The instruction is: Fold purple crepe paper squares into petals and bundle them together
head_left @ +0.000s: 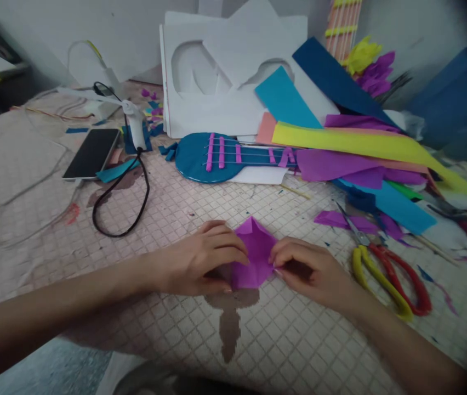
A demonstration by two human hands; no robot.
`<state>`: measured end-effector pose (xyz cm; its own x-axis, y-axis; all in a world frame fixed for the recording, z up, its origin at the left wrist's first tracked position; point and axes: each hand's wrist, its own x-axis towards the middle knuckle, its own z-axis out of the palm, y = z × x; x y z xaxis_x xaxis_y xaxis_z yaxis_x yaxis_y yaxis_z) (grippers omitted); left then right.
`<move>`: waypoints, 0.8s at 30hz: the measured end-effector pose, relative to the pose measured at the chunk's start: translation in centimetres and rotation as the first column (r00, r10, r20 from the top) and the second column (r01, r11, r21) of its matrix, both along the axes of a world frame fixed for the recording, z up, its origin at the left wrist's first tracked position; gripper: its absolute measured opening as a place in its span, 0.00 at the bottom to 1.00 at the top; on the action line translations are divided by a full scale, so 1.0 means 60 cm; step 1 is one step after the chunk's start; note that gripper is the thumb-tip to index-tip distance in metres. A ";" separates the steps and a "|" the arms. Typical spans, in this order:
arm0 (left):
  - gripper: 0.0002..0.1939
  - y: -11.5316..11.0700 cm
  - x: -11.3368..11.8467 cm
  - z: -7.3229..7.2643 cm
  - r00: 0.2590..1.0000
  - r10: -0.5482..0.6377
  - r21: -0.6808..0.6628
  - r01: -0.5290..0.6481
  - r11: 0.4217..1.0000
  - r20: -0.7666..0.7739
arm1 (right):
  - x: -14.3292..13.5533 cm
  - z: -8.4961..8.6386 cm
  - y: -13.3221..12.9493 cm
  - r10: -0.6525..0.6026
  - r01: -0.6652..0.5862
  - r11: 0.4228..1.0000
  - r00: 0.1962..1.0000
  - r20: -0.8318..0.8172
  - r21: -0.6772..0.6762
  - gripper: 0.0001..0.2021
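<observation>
The slender, smooth left hand (pixel 203 260) is seen bare, and the slim left forearm (pixel 64 307) behind its wrist is likewise uncovered as far as it is shown. The right hand (pixel 313 271) is also bare, with an equally uncovered right forearm (pixel 402 340) behind it. Nearer the body than both hands, dark greyish clothing (pixel 167 381) is partly shown, its cut blurred.

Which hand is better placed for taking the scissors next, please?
Right hand, probably, though it pinches the purple paper: the scissors lie close beside it, while the left hand is farther, across the paper.
</observation>
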<state>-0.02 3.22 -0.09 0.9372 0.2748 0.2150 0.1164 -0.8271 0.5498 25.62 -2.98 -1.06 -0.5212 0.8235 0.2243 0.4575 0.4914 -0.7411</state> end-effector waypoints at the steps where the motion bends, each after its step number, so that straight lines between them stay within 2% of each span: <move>1: 0.17 0.000 0.001 -0.002 1.000 0.012 0.007 -0.012 1.000 0.004 | 0.001 0.001 0.001 -0.004 0.003 1.000 1.000 -0.016 -0.022 0.08; 4: 0.09 0.000 0.003 -0.007 0.998 0.050 0.035 -0.051 0.998 0.033 | 0.003 0.005 0.003 -0.010 0.008 0.998 1.000 -0.029 -0.066 0.08; 6: 0.08 0.001 0.002 -0.008 0.997 0.052 0.050 -0.055 0.997 0.065 | 0.004 0.008 0.004 -0.018 0.014 0.996 0.999 -0.042 -0.088 0.08; 10: 0.19 -0.001 -0.001 -0.004 0.994 0.003 0.042 -0.008 0.999 0.105 | 0.006 0.010 0.004 -0.047 0.035 0.988 0.996 -0.080 -0.151 0.07; 12: 0.24 -0.004 0.001 -0.004 0.993 0.021 0.069 -0.029 0.997 0.117 | 0.007 0.009 0.004 -0.065 0.048 0.982 0.994 -0.087 -0.182 0.07; 13: 0.22 -0.006 0.002 -0.004 0.990 0.054 0.103 -0.068 0.992 0.133 | 0.007 0.009 0.005 -0.071 0.053 0.980 0.994 -0.088 -0.191 0.06; 15: 0.11 -0.009 0.005 -0.006 0.977 0.113 0.177 -0.145 0.974 0.178 | 0.008 0.008 0.005 -0.073 0.055 0.981 0.993 -0.095 -0.185 0.06; 17: 0.06 -0.008 0.006 -0.007 0.972 0.116 0.211 -0.160 0.964 0.204 | 0.009 0.008 0.006 -0.046 0.032 0.988 0.995 -0.090 -0.152 0.07; 21: 0.05 -0.003 0.002 -0.010 0.986 0.049 0.137 -0.072 0.988 0.162 | 0.011 0.009 0.007 0.042 -0.043 0.995 0.999 -0.013 -0.085 0.06; 24: 0.06 -0.002 0.004 -0.011 0.988 0.078 0.045 -0.084 0.995 0.135 | 0.009 0.009 0.006 0.034 -0.031 0.996 0.999 0.028 -0.086 0.04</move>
